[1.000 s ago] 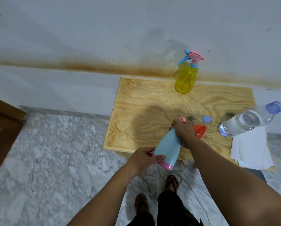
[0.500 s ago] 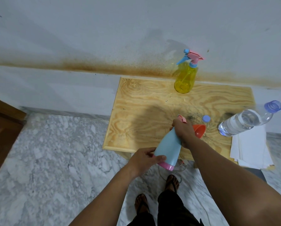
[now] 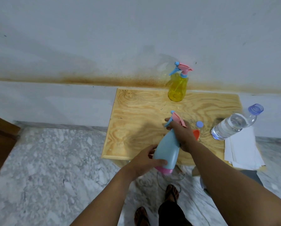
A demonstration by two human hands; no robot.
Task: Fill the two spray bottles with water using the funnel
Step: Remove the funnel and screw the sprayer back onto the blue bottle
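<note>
Blue bottle [image 3: 166,148] held tilted above the near edge of the table [image 3: 136,128], pink base toward the person, spray head [image 3: 177,119] pointing away. Left hand [image 3: 146,160] grips the lower body just above the base, thumb across the front and fingers curled behind. Right hand [image 3: 182,136] is wrapped around the neck directly under the spray head.

Yellow bottle [image 3: 177,88] stands upright at the far edge of the table against the wall [image 3: 104,46], spray head on, well apart from both hands.

Orange funnel [image 3: 196,134] sits on the table just right of the right hand, partly hidden by it. Small blue cap [image 3: 199,124] lies just beyond the funnel.

Water bottle [image 3: 234,124], uncapped and partly full, stands at the right side of the table. White paper [image 3: 241,152] lies under and in front of it, overhanging the table's near right corner.
</note>
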